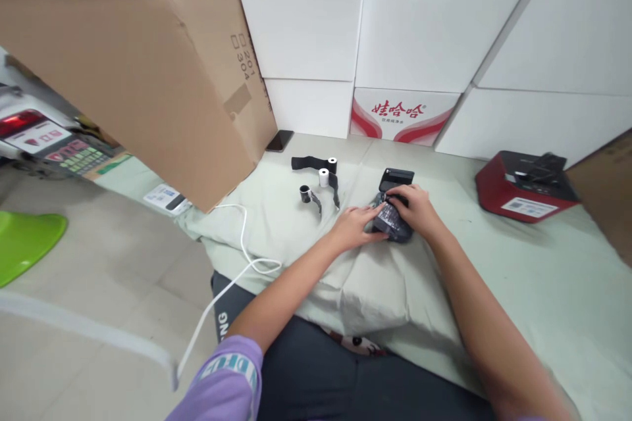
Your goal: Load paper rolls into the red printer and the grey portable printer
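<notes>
Black gadget (pixel 392 223): on the table (pixel 538 283), nearer its close edge than its far one, under both hands; its top carries rows of small key-like marks.
Black flap (pixel 396 177): tipped up just beyond the gadget, toward the far edge; whether the two are joined is hidden by the fingers.
Three small rolls: left of the gadget, a white roll (pixel 332 163) farthest back, another white roll (pixel 324 177) in front of it, and a black roll (pixel 305 194) nearest the left edge; all have loose dark strips trailing on the cloth.
Progress: judged as under way, not finished, since both hands are on the gadget and the rolls lie outside it; what else is left cannot be told.
Left hand (pixel 353 229): comes in over the close edge, forearm slanting inward, fingers on top and thumb low, closed around the gadget's left side.
Right hand (pixel 412 207): reaches from the close right corner, wrist bent, fingers curled over the gadget's upper end; whether they pinch something small there, I cannot tell.
</notes>
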`<state>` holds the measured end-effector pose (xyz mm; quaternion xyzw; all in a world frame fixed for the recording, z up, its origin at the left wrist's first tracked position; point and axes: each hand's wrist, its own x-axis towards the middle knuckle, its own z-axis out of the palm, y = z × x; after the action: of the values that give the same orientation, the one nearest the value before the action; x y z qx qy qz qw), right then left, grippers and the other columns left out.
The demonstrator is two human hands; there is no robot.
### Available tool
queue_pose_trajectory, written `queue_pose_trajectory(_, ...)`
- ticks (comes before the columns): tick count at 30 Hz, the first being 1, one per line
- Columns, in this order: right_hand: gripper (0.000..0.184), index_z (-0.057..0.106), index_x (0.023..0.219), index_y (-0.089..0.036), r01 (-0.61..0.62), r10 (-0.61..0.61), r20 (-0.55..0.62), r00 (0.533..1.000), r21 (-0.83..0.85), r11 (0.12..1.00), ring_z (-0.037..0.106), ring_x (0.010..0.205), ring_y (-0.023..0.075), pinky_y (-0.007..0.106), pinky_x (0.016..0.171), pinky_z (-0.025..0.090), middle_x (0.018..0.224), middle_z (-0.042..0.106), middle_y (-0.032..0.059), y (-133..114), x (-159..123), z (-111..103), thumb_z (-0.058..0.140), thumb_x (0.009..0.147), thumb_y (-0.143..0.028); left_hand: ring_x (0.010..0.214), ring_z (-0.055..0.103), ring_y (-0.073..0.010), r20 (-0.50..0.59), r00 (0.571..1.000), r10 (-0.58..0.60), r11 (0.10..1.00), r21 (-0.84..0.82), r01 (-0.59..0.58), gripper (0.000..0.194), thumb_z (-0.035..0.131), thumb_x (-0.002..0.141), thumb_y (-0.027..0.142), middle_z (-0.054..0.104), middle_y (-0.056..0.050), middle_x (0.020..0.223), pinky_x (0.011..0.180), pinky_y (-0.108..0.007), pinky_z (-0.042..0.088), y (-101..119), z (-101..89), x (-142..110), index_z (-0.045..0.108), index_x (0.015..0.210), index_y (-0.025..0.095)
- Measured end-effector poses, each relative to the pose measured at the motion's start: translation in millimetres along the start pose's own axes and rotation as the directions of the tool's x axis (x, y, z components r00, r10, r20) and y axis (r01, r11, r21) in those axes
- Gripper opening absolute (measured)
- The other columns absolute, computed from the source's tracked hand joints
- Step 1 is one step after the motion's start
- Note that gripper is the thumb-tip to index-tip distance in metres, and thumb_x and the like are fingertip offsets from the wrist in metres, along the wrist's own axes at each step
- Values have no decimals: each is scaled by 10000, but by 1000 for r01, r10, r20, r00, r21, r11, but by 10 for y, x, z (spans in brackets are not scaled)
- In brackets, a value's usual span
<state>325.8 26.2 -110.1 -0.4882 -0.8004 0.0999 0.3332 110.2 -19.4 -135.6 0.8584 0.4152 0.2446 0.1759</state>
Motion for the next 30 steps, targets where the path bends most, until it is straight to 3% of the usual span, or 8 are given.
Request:
queue_pose_trajectory(5,299,691,1055,-237,-233,219,-184,958,-54,971,506,1165,381,589,990,415,1184,575,154,111,-20,77,692,775,-339,1417,529,-270,3,1000,2,1000,-17,-1,762,677,891,575,581,-96,1499,1188,-429,392,-38,47,0,446,1541,251)
queue_pose_trajectory(8,391,551,1075,-241,-205,254,-232,939,214,955,535,1204,338,534,1009,458,1227,558,135,166,-14,122,704,766,-425,1410,535,-290,-34,999,-2,1000,-8,1,750,689,876,584,580,-117,1497,1172,-449,411,-43,65,-5,482,1519,259)
queue_pose_trajectory(11,399,426,1010,-278,-178,352,-219,910,559,810,602,1200,262,442,972,519,1292,567,93,198,8,149,666,800,-518,1488,427,-338,-135,990,40,998,49,-34,728,723,846,576,426,-158,1610,1153,-490,423,-20,40,-17,548,1471,247)
queue_pose_trajectory(15,474,425,983,-295,-179,436,-207,876,699,692,627,1220,229,406,997,527,1289,619,57,200,-5,86,704,760,-607,1493,418,-316,-143,961,235,967,140,-215,484,664,914,488,467,-122,1588,1117,-488,434,33,-36,-35,667,1323,230)
queue_pose_trajectory(20,404,539,966,-275,-238,397,-64,915,709,663,669,1149,257,491,1062,493,1129,730,71,225,-116,-27,702,801,-606,1340,589,-255,-137,927,350,928,188,-322,283,525,993,355,699,-66,1353,1065,-457,429,84,-70,-66,746,1115,228)
queue_pose_trajectory(24,508,582,1044,-264,-321,359,85,929,668,672,651,1209,298,528,1130,443,1195,728,101,271,-152,-28,814,687,-542,1228,661,-224,-194,925,328,942,140,-304,255,508,973,297,760,-39,1239,1057,-428,426,112,-82,-97,748,923,228)
queue_pose_trajectory(26,574,586,1123,-268,-377,372,154,915,653,657,643,1235,315,538,1141,438,1267,708,111,278,-151,-36,827,668,-521,1266,637,-226,-226,942,246,968,102,-228,243,513,965,306,727,-56,1307,1073,-416,425,121,-98,-101,740,986,224)
queue_pose_trajectory(30,595,584,1242,-284,-438,348,271,898,639,632,604,1308,320,523,1171,419,1361,669,96,237,-160,-87,797,716,-464,1435,491,-227,-163,982,96,994,59,-87,463,467,973,294,532,-79,1549,1122,-426,407,112,-119,-71,551,1424,230)
